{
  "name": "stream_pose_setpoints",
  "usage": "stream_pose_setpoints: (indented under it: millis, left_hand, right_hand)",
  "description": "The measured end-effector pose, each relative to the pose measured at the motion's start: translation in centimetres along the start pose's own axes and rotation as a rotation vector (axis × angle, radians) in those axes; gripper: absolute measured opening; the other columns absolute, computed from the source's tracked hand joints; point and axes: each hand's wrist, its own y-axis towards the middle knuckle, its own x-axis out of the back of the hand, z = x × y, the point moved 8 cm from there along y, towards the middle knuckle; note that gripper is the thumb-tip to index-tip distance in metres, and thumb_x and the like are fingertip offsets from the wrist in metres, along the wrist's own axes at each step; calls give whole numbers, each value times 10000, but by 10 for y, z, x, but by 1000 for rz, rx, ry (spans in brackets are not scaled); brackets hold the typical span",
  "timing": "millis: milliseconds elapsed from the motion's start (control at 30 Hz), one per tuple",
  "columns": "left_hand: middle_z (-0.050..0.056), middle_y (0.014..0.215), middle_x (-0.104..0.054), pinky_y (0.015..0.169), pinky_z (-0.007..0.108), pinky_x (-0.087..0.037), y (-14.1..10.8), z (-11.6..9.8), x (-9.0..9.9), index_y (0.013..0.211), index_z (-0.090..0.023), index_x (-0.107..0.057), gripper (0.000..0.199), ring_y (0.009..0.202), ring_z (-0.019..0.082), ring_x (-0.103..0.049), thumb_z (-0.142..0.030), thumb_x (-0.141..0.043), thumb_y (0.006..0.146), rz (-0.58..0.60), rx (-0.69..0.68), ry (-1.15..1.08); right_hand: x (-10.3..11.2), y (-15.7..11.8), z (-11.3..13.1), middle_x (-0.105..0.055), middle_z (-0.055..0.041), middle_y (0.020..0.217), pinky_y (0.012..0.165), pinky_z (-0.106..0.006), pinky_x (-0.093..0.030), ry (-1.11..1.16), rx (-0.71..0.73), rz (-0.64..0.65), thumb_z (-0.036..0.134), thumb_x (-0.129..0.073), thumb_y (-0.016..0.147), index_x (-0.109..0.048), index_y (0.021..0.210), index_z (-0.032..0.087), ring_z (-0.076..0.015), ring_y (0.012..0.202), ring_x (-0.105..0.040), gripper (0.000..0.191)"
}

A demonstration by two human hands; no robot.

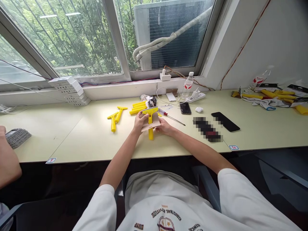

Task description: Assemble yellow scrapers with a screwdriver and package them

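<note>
A yellow scraper (150, 119) with a metal-edged head is held upright above the table, a piece of light brown card (154, 124) around its handle. My left hand (140, 121) is closed on the scraper and the card's left side, thumb near the head. My right hand (165, 126) grips the card's right edge, its fingertips partly hidden behind it. Just beyond my hands lies a screwdriver (168, 114) with a red and clear handle. Several yellow handles (138, 107) are heaped behind, and two yellow scrapers (117, 118) rest to the left.
A phone (185, 108), white earbud case (199, 109), black slab (225, 121) and bottle (187, 85) stand or lie to the right. White boxes (71, 91) are stacked by the window. Another person's arm (8, 160) is at the far left.
</note>
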Motion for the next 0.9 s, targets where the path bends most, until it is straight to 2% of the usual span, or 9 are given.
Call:
stream_pose_setpoints:
  millis: [167, 300, 433, 533, 633, 733, 800, 900]
  left_hand:
    - [115, 1133, -820, 692, 337, -598, -1, 2, -14, 1317, -222, -721, 664, 938, 264, -780, -682, -810, 846, 152, 75, -83]
    - [102, 1191, -809, 686, 293, -576, -3, 2, -19, 1252, -248, -727, 566, 995, 249, -768, -635, -817, 848, 190, 78, 6]
    - [127, 1293, -782, 707, 305, -567, -12, 16, -32, 1271, -235, -741, 559, 951, 241, -776, -615, -848, 875, 338, 176, 182]
    - [136, 1287, -770, 773, 345, -590, -18, 24, -39, 1280, -223, -749, 547, 965, 251, -771, -546, -898, 865, 400, 164, 298]
    - [117, 1177, -770, 805, 375, -606, -17, 28, -40, 1211, -201, -732, 523, 887, 228, -754, -419, -970, 800, 370, 80, 414]
    - [70, 1030, -762, 770, 358, -596, -14, 27, -34, 1204, -214, -694, 534, 799, 201, -726, -354, -976, 773, 290, -26, 502]
    - [37, 958, -753, 762, 340, -580, -12, 21, -28, 1232, -245, -680, 564, 780, 202, -712, -328, -972, 757, 227, -114, 577]
    - [24, 949, -758, 798, 353, -569, -11, 7, -24, 1302, -303, -689, 624, 780, 234, -702, -286, -961, 741, 187, -239, 698]
  right_hand:
    - [19, 3, 4, -774, -6, 902, 497, -217, -370, -2, 26, -172, 434, -913, 735, -756, 1034, 232, -137, 704, -620, 394]
    - [28, 1, 12, -771, 1, 877, 470, -226, -327, 54, 53, -275, 422, -887, 717, -746, 1027, 240, -125, 650, -574, 386]
    - [36, 1, 14, -741, 9, 819, 481, -232, -380, 172, 74, -328, 423, -849, 751, -716, 969, 236, -123, 628, -576, 316]
    - [46, 2, 14, -753, 1, 816, 522, -248, -471, 259, 99, -408, 413, -812, 810, -683, 939, 232, -122, 601, -577, 257]
    - [56, 3, 12, -788, -12, 852, 585, -275, -567, 319, 87, -506, 364, -768, 856, -662, 958, 233, -136, 605, -635, 197]
    - [66, 1, 8, -794, -17, 856, 622, -284, -618, 302, 58, -624, 341, -742, 891, -650, 974, 234, -150, 633, -706, 164]
    - [71, -1, 8, -789, -17, 850, 604, -279, -617, 246, 47, -679, 322, -762, 888, -642, 962, 234, -158, 649, -738, 166]
    - [75, -3, 10, -810, -26, 936, 508, -256, -559, 148, 42, -697, 306, -774, 868, -632, 955, 241, -187, 726, -797, 179]
